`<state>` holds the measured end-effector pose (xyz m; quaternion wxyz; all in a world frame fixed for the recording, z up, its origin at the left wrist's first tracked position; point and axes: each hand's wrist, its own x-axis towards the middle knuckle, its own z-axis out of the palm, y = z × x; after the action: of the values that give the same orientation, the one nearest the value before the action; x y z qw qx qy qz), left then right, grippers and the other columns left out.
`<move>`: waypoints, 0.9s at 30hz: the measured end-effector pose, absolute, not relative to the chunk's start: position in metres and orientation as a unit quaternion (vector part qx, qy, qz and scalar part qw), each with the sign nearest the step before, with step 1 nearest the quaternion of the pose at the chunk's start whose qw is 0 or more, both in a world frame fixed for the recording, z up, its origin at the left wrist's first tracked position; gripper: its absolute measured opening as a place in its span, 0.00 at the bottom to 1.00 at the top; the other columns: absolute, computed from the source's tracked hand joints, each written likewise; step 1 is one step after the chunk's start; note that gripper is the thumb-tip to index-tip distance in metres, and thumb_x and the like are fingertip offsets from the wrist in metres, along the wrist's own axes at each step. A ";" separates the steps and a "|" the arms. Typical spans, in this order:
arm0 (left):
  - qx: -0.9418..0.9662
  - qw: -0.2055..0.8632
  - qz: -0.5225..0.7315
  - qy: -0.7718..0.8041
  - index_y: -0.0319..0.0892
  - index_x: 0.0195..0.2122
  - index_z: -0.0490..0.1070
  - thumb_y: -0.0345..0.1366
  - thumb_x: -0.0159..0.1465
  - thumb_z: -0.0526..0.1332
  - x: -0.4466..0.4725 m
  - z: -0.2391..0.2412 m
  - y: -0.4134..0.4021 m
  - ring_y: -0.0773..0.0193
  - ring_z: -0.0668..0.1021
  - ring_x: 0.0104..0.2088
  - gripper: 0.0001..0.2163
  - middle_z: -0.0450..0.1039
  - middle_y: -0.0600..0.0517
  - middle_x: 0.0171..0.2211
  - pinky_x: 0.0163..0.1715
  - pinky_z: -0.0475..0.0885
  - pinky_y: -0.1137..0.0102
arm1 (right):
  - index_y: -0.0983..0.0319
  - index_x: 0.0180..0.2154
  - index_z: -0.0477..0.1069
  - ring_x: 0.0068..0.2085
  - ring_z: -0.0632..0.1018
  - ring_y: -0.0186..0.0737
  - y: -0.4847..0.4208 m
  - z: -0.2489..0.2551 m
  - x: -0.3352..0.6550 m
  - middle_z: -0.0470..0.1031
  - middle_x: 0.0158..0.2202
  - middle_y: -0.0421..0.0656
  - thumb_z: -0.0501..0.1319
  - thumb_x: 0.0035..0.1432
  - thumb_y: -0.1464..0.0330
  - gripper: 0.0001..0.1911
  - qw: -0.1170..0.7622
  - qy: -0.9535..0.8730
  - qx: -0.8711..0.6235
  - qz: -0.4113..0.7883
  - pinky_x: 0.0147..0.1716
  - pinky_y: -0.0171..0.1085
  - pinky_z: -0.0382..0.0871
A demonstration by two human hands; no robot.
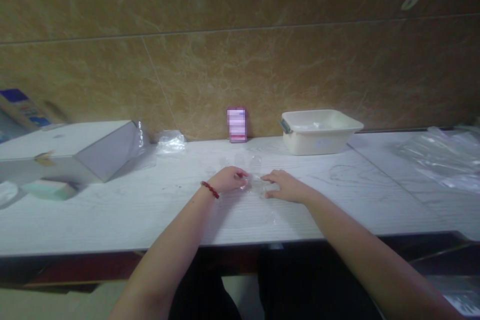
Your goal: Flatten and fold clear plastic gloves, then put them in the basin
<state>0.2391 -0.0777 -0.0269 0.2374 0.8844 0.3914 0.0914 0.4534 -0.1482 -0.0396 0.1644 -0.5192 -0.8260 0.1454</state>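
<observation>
Between my hands, low over the white table (168, 220), is a small clear plastic piece (256, 186); its exact shape is hard to make out. My left hand (228, 179), with a dark red beaded bracelet (210, 189) at the wrist, has its fingers curled around the left side of the piece. From the right, my right hand (287, 186) holds the other side, thumb and forefinger apart around it. Just beyond my hands lie several faint clear round pieces (255, 161), partly hidden by my left hand.
A phone (237, 125) with a blurred screen leans on the tiled wall. To its right stands a cream plastic tub (313, 142). Clear plastic bags (438, 155) lie far right, another bag (170, 142) back left. A white box (93, 152) and a pale green block (50, 189) are on the left.
</observation>
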 end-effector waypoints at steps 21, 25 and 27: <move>0.912 0.124 -0.051 0.387 0.61 0.46 0.60 0.58 0.50 0.48 0.224 -0.033 -0.064 0.42 0.40 0.55 0.23 0.34 0.56 0.59 0.47 0.40 0.46 | 0.53 0.48 0.61 0.42 0.63 0.43 -0.147 -0.036 0.454 0.62 0.40 0.45 0.56 0.43 0.52 0.29 0.111 -0.834 -0.509 0.179 0.42 0.40 0.56; 0.912 0.130 -0.065 0.383 0.62 0.47 0.59 0.58 0.50 0.47 0.221 -0.031 -0.063 0.41 0.41 0.55 0.23 0.36 0.55 0.58 0.46 0.41 0.44 | 0.53 0.48 0.60 0.42 0.63 0.42 -0.146 -0.036 0.456 0.61 0.41 0.45 0.57 0.42 0.52 0.30 0.108 -0.831 -0.510 0.192 0.43 0.41 0.55; 0.913 0.131 -0.073 0.380 0.61 0.47 0.59 0.58 0.50 0.47 0.221 -0.029 -0.064 0.41 0.43 0.55 0.23 0.39 0.53 0.58 0.45 0.42 0.43 | 0.53 0.49 0.60 0.42 0.63 0.42 -0.146 -0.037 0.457 0.61 0.41 0.45 0.57 0.42 0.52 0.30 0.108 -0.833 -0.507 0.193 0.44 0.41 0.55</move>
<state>0.2209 -0.0637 -0.0292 0.1313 0.9127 0.3799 -0.0732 0.4570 -0.1457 -0.0368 0.1085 -0.5070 -0.8331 0.1930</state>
